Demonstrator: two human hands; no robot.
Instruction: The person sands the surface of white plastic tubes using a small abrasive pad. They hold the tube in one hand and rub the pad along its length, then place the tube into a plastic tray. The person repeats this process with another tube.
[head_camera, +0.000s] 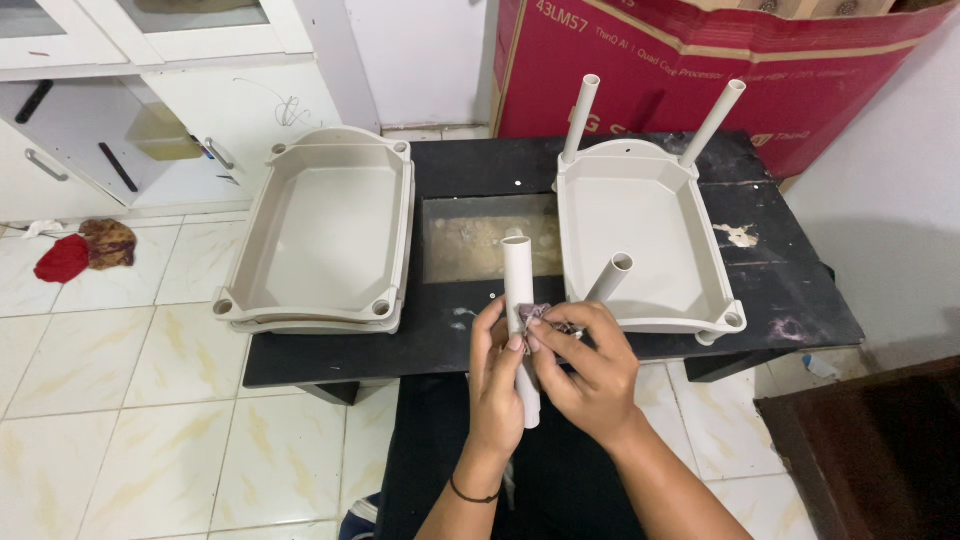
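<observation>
Between your two hands, close to your body, you hold a white plastic tube (521, 320) upright. Your left hand (495, 385) is wrapped around its lower part, fingers closed on it. Your right hand (590, 370) is curled shut, pinching a small crumpled cloth (535, 316) against the tube's side. Just beyond your right hand sits a beige tray (640, 225) on the black table (790, 290), with three more white tubes standing in its corner sockets: one (610, 277) nearest your fingers, two (580, 118) at the far corners. Ahead of your left hand and further left lies a stack of similar beige trays (325, 225). Farthest away, a red cardboard box (700, 70) leans against the wall.
</observation>
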